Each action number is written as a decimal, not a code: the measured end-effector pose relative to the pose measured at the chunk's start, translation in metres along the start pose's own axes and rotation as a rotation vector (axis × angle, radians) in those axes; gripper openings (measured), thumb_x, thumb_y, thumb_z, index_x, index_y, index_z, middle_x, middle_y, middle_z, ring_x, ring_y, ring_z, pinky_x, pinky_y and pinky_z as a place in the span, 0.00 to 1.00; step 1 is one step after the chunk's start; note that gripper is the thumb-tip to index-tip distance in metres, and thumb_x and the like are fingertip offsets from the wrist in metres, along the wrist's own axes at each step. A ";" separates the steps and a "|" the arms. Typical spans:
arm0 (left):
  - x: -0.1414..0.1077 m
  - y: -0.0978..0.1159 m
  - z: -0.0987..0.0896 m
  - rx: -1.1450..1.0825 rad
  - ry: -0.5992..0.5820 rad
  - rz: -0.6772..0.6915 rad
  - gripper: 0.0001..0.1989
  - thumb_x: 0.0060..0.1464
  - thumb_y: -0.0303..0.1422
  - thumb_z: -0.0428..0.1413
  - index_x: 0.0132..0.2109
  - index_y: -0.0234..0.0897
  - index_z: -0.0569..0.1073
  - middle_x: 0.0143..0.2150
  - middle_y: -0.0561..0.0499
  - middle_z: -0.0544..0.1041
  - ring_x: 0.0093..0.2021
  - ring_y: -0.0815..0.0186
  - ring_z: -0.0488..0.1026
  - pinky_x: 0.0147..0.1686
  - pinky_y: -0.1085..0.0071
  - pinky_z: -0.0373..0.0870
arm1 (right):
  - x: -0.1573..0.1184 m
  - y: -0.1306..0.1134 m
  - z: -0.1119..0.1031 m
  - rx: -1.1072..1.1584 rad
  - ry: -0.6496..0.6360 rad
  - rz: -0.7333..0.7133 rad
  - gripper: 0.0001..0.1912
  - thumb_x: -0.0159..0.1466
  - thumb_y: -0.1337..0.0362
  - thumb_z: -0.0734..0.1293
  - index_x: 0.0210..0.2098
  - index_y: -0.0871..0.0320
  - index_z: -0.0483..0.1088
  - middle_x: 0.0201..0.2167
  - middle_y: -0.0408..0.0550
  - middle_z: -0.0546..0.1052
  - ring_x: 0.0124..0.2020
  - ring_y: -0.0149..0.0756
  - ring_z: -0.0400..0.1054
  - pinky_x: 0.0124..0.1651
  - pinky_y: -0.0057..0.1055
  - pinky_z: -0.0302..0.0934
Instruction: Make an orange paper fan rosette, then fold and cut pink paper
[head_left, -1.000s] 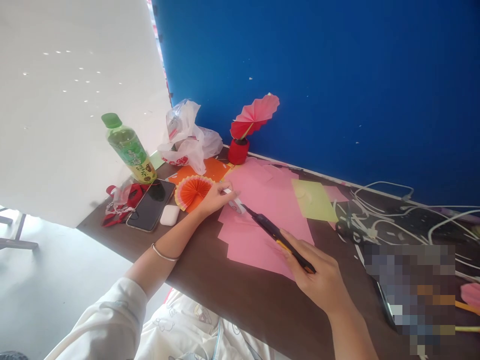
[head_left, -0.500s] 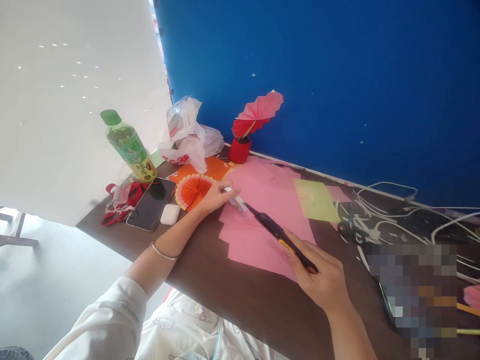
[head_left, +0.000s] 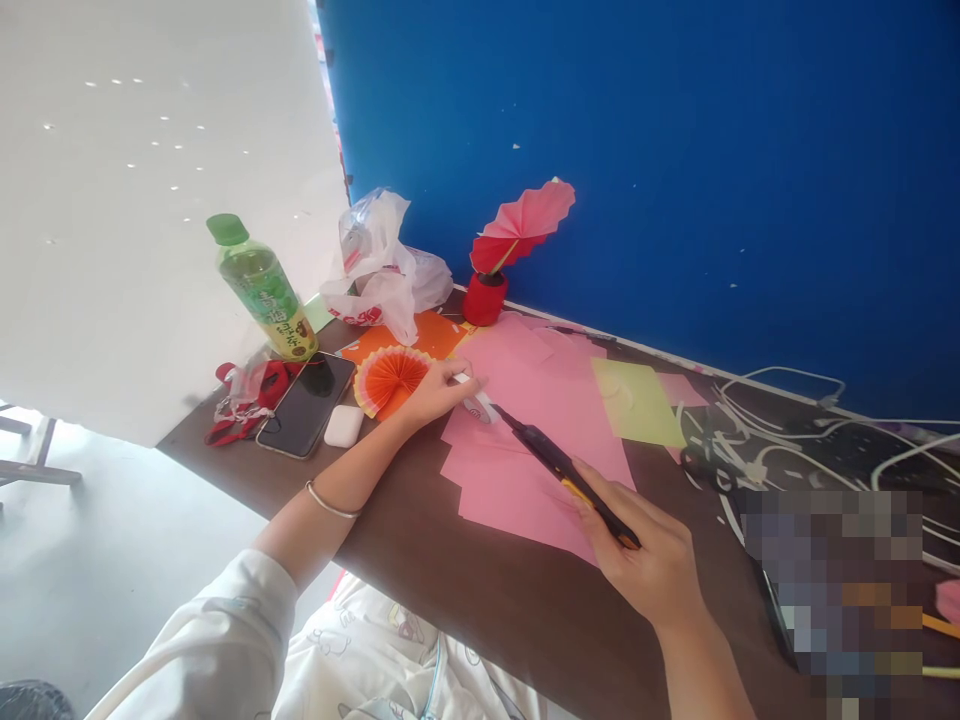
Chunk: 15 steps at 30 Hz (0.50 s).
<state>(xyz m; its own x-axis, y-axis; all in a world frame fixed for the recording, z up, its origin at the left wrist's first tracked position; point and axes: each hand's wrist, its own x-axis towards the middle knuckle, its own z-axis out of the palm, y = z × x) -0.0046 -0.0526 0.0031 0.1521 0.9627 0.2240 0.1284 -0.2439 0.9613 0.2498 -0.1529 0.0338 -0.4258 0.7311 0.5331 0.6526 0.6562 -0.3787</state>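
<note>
Pinched between the fingers of my left hand (head_left: 442,391) is a small white roll with a printed mark (head_left: 478,408), held over pink paper sheets (head_left: 547,470). My right hand (head_left: 645,550) is closed round a black and yellow tool (head_left: 570,475), and the tool's dark narrow tip points at the roll's right edge; whether they touch is unclear. Just left of my left hand lies an orange pleated paper fan (head_left: 394,378) with a pale rim. Behind the sheets stands a red pot (head_left: 485,298) holding a pink and red pleated paper shape (head_left: 529,220).
A green-capped bottle (head_left: 262,290), a phone (head_left: 307,405), a white case (head_left: 343,426) and a plastic bag (head_left: 386,265) stand or lie at the left. Yellow-green paper (head_left: 637,400) and white cables (head_left: 795,450) are at the right, before a blue wall (head_left: 637,180).
The whole view has shifted slightly, with things appearing a little further right. Both hands keep the same grips, and the tool and roll stay in nearly the same relation.
</note>
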 end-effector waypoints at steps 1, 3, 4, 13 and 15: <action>0.000 0.000 0.000 0.008 -0.001 0.001 0.19 0.49 0.41 0.53 0.20 0.35 0.57 0.21 0.57 0.57 0.24 0.73 0.55 0.27 0.73 0.52 | 0.000 0.000 0.000 -0.002 -0.002 0.001 0.20 0.61 0.69 0.62 0.53 0.54 0.64 0.40 0.50 0.77 0.37 0.40 0.74 0.43 0.33 0.68; 0.000 0.001 0.000 0.019 -0.003 -0.007 0.19 0.49 0.42 0.53 0.20 0.35 0.57 0.21 0.57 0.56 0.24 0.73 0.55 0.27 0.73 0.53 | 0.000 0.000 0.000 -0.005 -0.008 0.008 0.20 0.61 0.68 0.61 0.53 0.54 0.64 0.40 0.50 0.77 0.37 0.40 0.74 0.43 0.33 0.68; 0.000 0.001 0.000 0.019 -0.003 -0.011 0.19 0.50 0.42 0.53 0.20 0.35 0.57 0.21 0.57 0.56 0.24 0.73 0.55 0.27 0.73 0.53 | 0.000 0.000 0.000 -0.005 -0.010 0.011 0.20 0.61 0.68 0.61 0.53 0.54 0.65 0.40 0.50 0.77 0.37 0.40 0.74 0.43 0.33 0.68; -0.001 -0.001 0.001 -0.028 0.006 -0.012 0.19 0.50 0.42 0.53 0.21 0.35 0.58 0.21 0.56 0.61 0.25 0.73 0.59 0.28 0.73 0.56 | 0.001 0.001 0.001 0.022 -0.022 0.023 0.20 0.61 0.67 0.62 0.53 0.54 0.65 0.41 0.50 0.77 0.39 0.40 0.73 0.44 0.33 0.69; 0.001 0.001 0.004 -0.069 0.023 -0.029 0.18 0.50 0.42 0.53 0.22 0.34 0.60 0.22 0.56 0.62 0.25 0.72 0.61 0.29 0.73 0.58 | 0.003 0.002 0.000 0.025 -0.024 0.038 0.19 0.61 0.67 0.62 0.52 0.54 0.65 0.42 0.50 0.77 0.39 0.40 0.73 0.43 0.32 0.69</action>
<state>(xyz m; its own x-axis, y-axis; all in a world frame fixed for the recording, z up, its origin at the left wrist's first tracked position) -0.0009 -0.0526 0.0033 0.1261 0.9719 0.1988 0.0640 -0.2080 0.9760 0.2496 -0.1493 0.0343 -0.4161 0.7596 0.4998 0.6530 0.6322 -0.4171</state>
